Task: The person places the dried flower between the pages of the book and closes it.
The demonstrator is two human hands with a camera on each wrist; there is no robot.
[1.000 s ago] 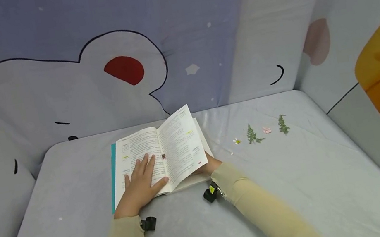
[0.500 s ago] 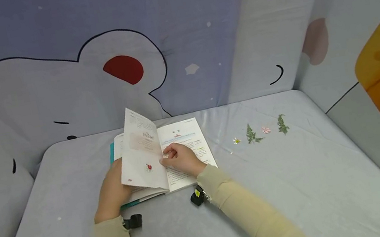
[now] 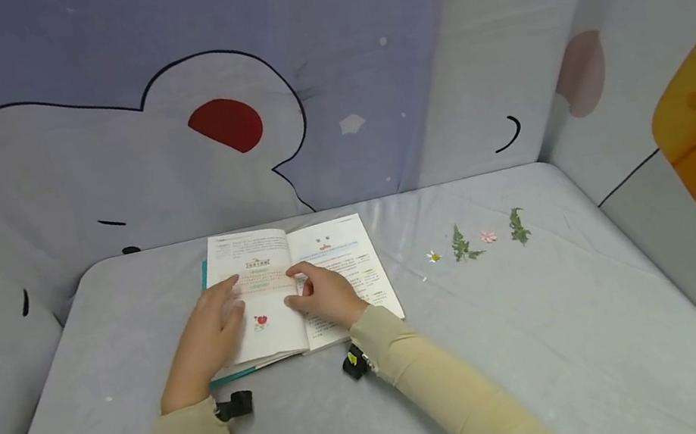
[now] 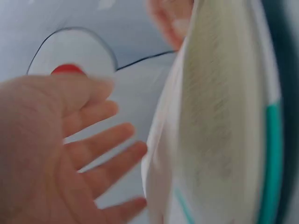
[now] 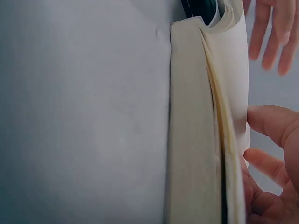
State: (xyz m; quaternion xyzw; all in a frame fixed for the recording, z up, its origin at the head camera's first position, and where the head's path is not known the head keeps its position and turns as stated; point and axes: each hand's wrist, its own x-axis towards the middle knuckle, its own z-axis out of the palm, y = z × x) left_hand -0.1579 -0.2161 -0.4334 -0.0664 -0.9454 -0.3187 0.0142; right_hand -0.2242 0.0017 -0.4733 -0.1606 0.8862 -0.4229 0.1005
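Observation:
An open book [image 3: 342, 248] with a teal cover lies on the pale cloth-covered surface. Its left page carries a small red flower picture [image 3: 260, 321]. My left hand [image 3: 203, 341] hovers at that page's outer side; in the left wrist view its fingers [image 4: 107, 140] are spread, with nothing in them. Over the right page, my right hand [image 3: 329, 298] reaches to the book's middle. Its thumb [image 5: 268, 119] and forefinger stand apart and touch the page by the fold, while the other fingers are bent under the palm.
Right of the book lie a small white daisy [image 3: 434, 257], a green fern sprig [image 3: 461, 246], a pink flower [image 3: 488, 236] and another green sprig [image 3: 519, 227]. A tiny white bit [image 3: 424, 279] is near the daisy. Printed cloth walls [image 3: 352, 78] rise behind and at both sides.
Pages have been turned from right to left, and the last raised one now lies down on the left. The left hand came out from behind it; the right moved left to the fold.

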